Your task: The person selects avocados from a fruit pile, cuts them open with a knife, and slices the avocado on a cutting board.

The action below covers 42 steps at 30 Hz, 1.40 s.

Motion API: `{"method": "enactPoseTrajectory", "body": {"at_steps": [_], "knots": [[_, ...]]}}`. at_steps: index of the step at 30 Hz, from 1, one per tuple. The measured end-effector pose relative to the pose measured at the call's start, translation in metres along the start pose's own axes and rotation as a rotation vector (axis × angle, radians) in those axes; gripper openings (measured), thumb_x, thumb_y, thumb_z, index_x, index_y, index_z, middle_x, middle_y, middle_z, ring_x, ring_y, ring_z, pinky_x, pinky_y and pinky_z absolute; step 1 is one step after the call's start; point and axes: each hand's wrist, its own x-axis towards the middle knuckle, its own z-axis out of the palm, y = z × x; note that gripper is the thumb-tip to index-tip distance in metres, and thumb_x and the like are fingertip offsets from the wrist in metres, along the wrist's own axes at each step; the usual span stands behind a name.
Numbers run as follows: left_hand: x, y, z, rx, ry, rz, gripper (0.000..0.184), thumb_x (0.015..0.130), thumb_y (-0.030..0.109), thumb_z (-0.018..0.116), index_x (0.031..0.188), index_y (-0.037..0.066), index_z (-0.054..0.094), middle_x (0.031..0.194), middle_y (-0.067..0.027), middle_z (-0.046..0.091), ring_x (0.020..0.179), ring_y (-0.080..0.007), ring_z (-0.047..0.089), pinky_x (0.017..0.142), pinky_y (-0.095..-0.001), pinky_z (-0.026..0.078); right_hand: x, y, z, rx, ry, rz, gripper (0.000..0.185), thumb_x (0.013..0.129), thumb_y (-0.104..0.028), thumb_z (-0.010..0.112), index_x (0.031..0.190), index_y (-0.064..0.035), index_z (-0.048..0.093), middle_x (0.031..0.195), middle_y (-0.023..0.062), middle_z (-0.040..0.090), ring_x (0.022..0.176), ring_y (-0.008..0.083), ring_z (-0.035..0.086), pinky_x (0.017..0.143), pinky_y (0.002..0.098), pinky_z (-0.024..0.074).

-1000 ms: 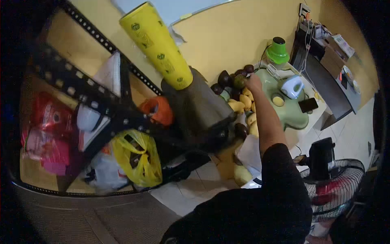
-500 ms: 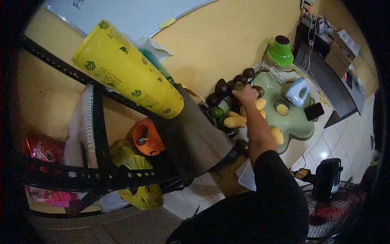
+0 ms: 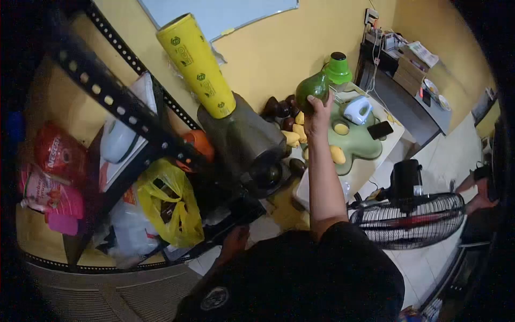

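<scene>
My right hand (image 3: 320,111) is wrapped round a large green avocado (image 3: 311,92), held up above the table. Behind and below it lie several dark avocados (image 3: 277,108) and yellow mangoes (image 3: 291,138). One mango (image 3: 338,155) sits apart on the green cloud-shaped mat (image 3: 351,155). My left hand (image 3: 236,240) is low beside the black shelving, dim and partly hidden, so its fingers cannot be made out.
On the mat are a blue-white hand mixer (image 3: 358,110), a small yellow-filled cup (image 3: 340,127) and a black phone (image 3: 380,130). A green-topped blender (image 3: 338,68) stands behind. A fan (image 3: 407,217) is at right. Left, metal shelving (image 3: 115,102) holds bags; a yellow film roll (image 3: 201,70) leans there.
My right hand has lifted the green avocado from the fruit pile towards me. The view has shifted, and my left hand now shows at the lower middle.
</scene>
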Motion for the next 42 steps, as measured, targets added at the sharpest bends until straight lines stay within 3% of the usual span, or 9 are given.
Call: {"method": "enactPoseTrajectory", "body": {"at_steps": [9, 18, 22, 25, 27, 29, 31, 37, 42], "knots": [[-0.046, 0.157, -0.089, -0.379, 0.197, 0.483, 0.031, 0.098, 0.016, 0.056, 0.123, -0.001, 0.052, 0.096, -0.0059, 0.062, 0.079, -0.0101, 0.055, 0.069, -0.0278, 0.046, -0.239, -0.112, 0.002, -0.42, -0.302, -0.008, 0.09, 0.062, -0.019, 0.078, 0.139, -0.0079, 0.033, 0.127, 0.0132, 0.049, 0.118, 0.0287, 0.053, 0.098, 0.0434, 0.0479], [-0.123, 0.148, -0.064, -0.533, 0.065, 0.501, 0.027, 0.098, 0.015, 0.055, 0.121, 0.0, 0.054, 0.095, -0.0023, 0.062, 0.079, -0.0082, 0.055, 0.071, -0.0251, 0.046, -0.367, -0.18, 0.003, -0.821, -0.266, -0.085, 0.09, 0.059, -0.025, 0.082, 0.136, -0.0046, 0.04, 0.127, 0.0125, 0.051, 0.123, 0.0267, 0.048, 0.109, 0.0391, 0.0328], [-0.134, 0.091, -0.047, -0.456, 0.112, 0.439, 0.024, 0.099, 0.016, 0.055, 0.117, 0.0, 0.055, 0.088, -0.0017, 0.059, 0.074, -0.0101, 0.053, 0.067, -0.0268, 0.045, -0.348, -0.162, -0.01, -0.64, 0.106, 0.095, 0.057, 0.088, -0.021, 0.07, 0.128, -0.0017, 0.036, 0.122, 0.0183, 0.051, 0.117, 0.03, 0.053, 0.081, 0.0485, 0.058], [-0.143, 0.049, -0.047, -0.413, 0.055, 0.229, 0.022, 0.099, 0.017, 0.054, 0.113, 0.0, 0.055, 0.085, -0.0036, 0.058, 0.073, -0.0118, 0.053, 0.068, -0.028, 0.045, -0.317, -0.15, 0.001, -0.422, 0.227, 0.245, 0.058, 0.087, -0.023, 0.07, 0.129, -0.0032, 0.035, 0.122, 0.0186, 0.052, 0.115, 0.0318, 0.054, 0.082, 0.0504, 0.0571], [-0.138, -0.001, -0.027, -0.226, 0.09, 0.035, 0.027, 0.096, 0.024, 0.057, 0.109, 0.001, 0.057, 0.094, -0.0192, 0.066, 0.086, -0.0378, 0.065, 0.069, -0.0393, 0.05, -0.276, -0.122, -0.014, -0.408, 0.271, 0.259, 0.055, 0.088, -0.022, 0.069, 0.129, -0.0038, 0.035, 0.122, 0.0185, 0.052, 0.114, 0.0323, 0.055, 0.082, 0.0523, 0.0566], [-0.144, -0.049, -0.005, -0.166, 0.025, -0.059, 0.029, 0.097, 0.028, 0.055, 0.108, 0.001, 0.057, 0.097, -0.0223, 0.065, 0.092, -0.0442, 0.062, 0.071, -0.0431, 0.05, -0.234, -0.097, -0.019, -0.323, 0.289, 0.33, 0.056, 0.087, -0.022, 0.069, 0.129, -0.0061, 0.036, 0.123, 0.0173, 0.052, 0.113, 0.0317, 0.055, 0.081, 0.0516, 0.0559], [-0.162, -0.116, 0.037, 0.014, 0.098, 0.176, 0.027, 0.098, 0.027, 0.053, 0.109, 0.003, 0.057, 0.1, -0.0228, 0.064, 0.091, -0.044, 0.062, 0.071, -0.0449, 0.05, -0.182, -0.065, -0.033, -0.375, 0.317, 0.392, 0.058, 0.085, -0.022, 0.071, 0.128, -0.0071, 0.037, 0.123, 0.0167, 0.052, 0.111, 0.0315, 0.056, 0.08, 0.0508, 0.0554], [-0.169, -0.145, 0.066, 0.375, -0.225, 0.242, 0.025, 0.099, 0.023, 0.049, 0.116, 0.007, 0.055, 0.106, -0.0188, 0.063, 0.089, -0.039, 0.064, 0.072, -0.0453, 0.052, -0.045, 0.07, -0.114, -0.916, 0.318, 0.454, 0.069, 0.072, -0.029, 0.082, 0.125, -0.0071, 0.044, 0.115, 0.0149, 0.057, 0.096, 0.0301, 0.061, 0.067, 0.0452, 0.0551], [-0.126, -0.093, 0.052, 0.231, -0.407, -0.451, 0.025, 0.1, 0.024, 0.05, 0.116, 0.006, 0.057, 0.104, -0.014, 0.064, 0.085, -0.0268, 0.066, 0.069, -0.0354, 0.053, 0.003, 0.167, -0.178, -1.161, -0.003, 0.43, 0.072, 0.074, -0.033, 0.076, 0.129, 0.0021, 0.046, 0.116, 0.0216, 0.06, 0.095, 0.0319, 0.064, 0.075, 0.0427, 0.0539]]}}
